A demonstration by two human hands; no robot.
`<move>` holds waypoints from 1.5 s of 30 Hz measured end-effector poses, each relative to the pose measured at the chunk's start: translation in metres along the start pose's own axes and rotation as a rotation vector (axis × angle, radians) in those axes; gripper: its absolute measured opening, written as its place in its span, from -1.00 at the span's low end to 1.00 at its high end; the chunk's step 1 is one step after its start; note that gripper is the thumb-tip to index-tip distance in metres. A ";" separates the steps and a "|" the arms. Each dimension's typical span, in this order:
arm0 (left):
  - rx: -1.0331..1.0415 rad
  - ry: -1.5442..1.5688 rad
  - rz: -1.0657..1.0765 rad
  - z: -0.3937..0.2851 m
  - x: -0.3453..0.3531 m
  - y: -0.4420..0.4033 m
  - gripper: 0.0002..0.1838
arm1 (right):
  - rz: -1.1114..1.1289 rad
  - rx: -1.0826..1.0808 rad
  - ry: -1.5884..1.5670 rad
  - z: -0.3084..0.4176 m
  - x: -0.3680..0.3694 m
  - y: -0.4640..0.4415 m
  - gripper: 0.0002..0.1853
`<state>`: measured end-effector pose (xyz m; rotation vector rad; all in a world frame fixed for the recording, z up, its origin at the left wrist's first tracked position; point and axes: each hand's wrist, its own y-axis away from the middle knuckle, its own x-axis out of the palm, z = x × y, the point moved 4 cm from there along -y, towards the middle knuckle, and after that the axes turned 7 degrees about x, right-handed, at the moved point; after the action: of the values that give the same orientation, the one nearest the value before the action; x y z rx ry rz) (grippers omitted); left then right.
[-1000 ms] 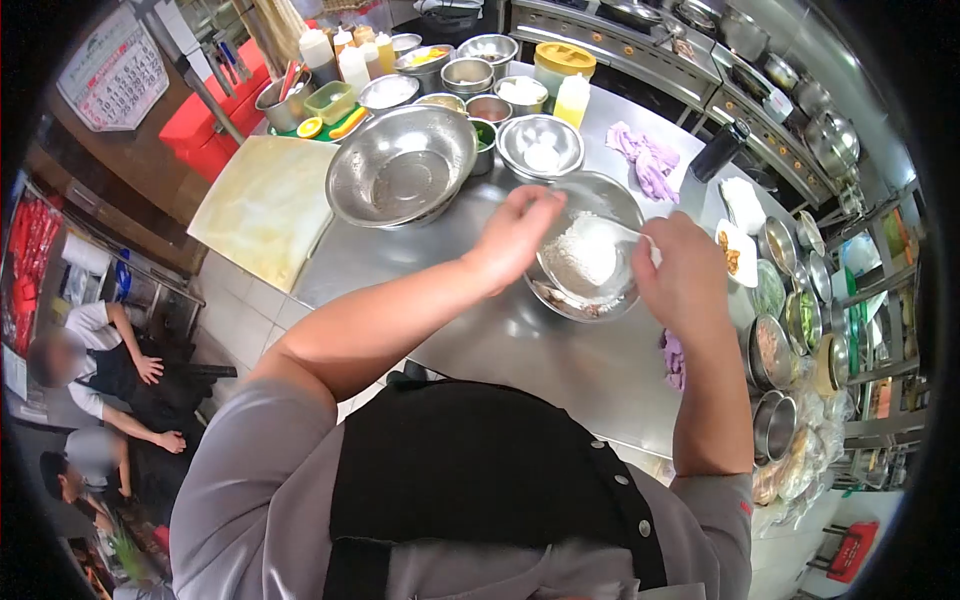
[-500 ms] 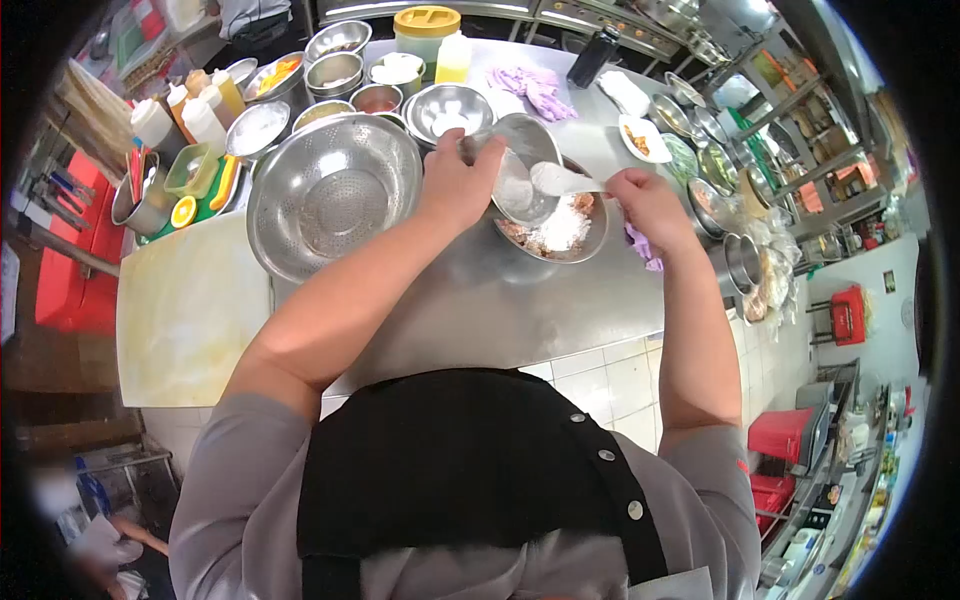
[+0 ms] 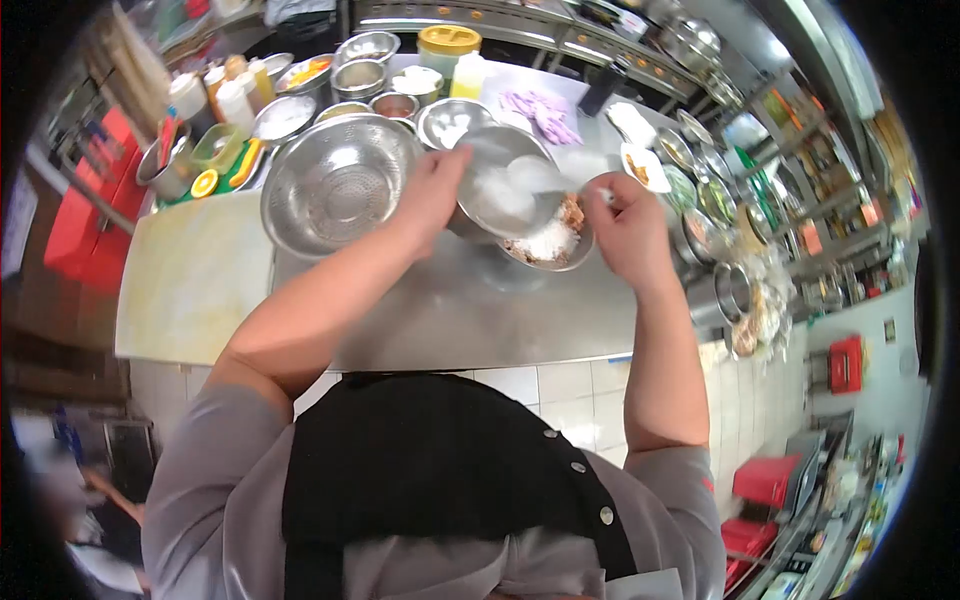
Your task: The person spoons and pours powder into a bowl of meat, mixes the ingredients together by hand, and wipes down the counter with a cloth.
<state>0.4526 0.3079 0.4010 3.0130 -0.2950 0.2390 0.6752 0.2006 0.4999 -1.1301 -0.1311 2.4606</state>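
Observation:
My left hand (image 3: 432, 200) grips the rim of a metal bowl (image 3: 505, 148), tilted towards me, with white powder (image 3: 497, 203) inside. A white spoon (image 3: 540, 175), smeared by motion, reaches into that bowl. Its handle is pinched in my right hand (image 3: 630, 228). Underneath, partly hidden by the held bowl, a second metal bowl (image 3: 584, 257) stands on the counter. It contains a brownish, minced-looking mixture (image 3: 572, 213) with a heap of white powder on top. Left of my left hand sits a big perforated metal colander (image 3: 292, 195).
A pale cutting board (image 3: 195, 280) lies on the steel counter (image 3: 440, 310) at left. Squeeze bottles (image 3: 235, 103), small bowls and a yellow-lidded tub (image 3: 449, 42) line the back. A purple cloth (image 3: 543, 112) and a dark bottle (image 3: 604, 85) are further right. Another person's arm (image 3: 112, 495) shows at lower left.
The held bowl has come closer to me and tilted more over the lower bowl. The spoon has moved into it, and my right hand has shifted slightly left. The whole view has shifted a little.

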 end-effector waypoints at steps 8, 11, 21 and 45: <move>-0.022 0.501 -0.102 -0.065 -0.089 0.046 -0.47 | -0.008 -0.243 -0.173 0.008 0.012 0.040 -0.86; 0.131 0.445 -0.278 -0.092 -0.190 -0.014 -0.34 | 0.290 -0.076 -0.024 -0.034 0.055 0.074 -0.87; 0.170 -0.031 -0.450 -0.148 -0.346 -0.201 -0.33 | 0.227 -0.108 0.204 -0.049 0.214 0.132 -0.86; -0.022 -0.620 -0.607 -0.043 -0.388 -0.541 -0.81 | 0.099 -0.027 0.395 -0.049 0.242 0.132 -0.65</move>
<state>0.1792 0.9123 0.3306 2.8915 0.5678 -0.7389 0.5268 0.1782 0.2637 -1.6427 0.0111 2.2686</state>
